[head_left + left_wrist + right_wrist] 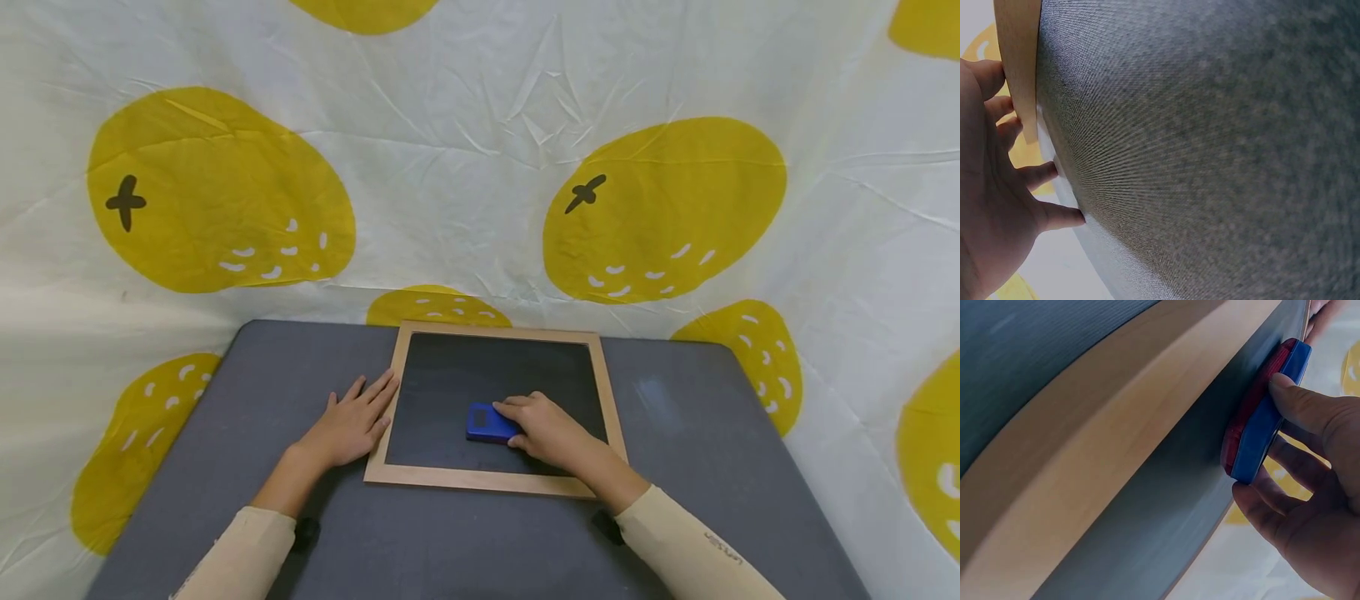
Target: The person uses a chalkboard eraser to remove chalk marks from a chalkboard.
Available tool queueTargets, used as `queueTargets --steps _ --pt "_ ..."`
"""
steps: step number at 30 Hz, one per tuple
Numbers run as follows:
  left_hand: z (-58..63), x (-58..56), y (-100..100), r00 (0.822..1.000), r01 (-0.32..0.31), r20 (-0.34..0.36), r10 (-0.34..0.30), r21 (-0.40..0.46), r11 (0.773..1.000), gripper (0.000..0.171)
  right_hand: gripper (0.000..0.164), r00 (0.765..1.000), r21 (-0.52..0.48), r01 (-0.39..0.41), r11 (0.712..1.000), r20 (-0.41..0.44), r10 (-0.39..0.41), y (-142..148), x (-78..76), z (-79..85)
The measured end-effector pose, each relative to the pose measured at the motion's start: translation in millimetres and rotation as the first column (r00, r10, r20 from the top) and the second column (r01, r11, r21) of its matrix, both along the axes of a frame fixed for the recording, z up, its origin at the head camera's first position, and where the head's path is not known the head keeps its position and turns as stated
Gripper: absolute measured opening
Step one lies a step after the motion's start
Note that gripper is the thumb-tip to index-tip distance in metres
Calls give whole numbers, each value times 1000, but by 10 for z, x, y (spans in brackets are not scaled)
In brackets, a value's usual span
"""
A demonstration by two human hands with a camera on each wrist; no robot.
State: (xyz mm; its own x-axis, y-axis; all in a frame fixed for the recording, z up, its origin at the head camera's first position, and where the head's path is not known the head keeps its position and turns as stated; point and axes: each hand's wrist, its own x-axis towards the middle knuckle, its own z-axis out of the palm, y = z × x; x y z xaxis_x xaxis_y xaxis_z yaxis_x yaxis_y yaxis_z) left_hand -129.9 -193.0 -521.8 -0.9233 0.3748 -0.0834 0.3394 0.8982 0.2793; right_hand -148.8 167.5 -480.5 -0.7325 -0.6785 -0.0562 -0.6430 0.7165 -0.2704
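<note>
A small blackboard (495,367) with a pale wooden frame (480,478) lies flat on the dark table. On its dark surface sits a blue eraser (487,423), whose red felt side (1254,409) faces the board in the right wrist view. My right hand (551,429) grips the eraser, thumb on one long side and fingers on the other. At the board's left edge, my left hand (348,423) lies with fingers spread, the fingertips touching the wooden frame. In the left wrist view the left hand (1004,175) shows straight, parted fingers beside the frame.
The grey table (480,542) extends around the board, with a pale smudge (660,404) on its right part. A white cloth (450,208) with yellow fruit prints hangs right behind the table's far edge and down both sides.
</note>
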Motion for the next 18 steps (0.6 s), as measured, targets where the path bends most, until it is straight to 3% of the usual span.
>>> queueTargets --steps 6,18 --pt "28 8 14 1000 -2 -9 2 -10 1000 62 61 997 33 -61 998 -38 63 -377 2 12" --pt "7 -12 17 1000 -11 14 11 -31 999 62 60 988 147 -102 984 -100 118 -1105 78 -14"
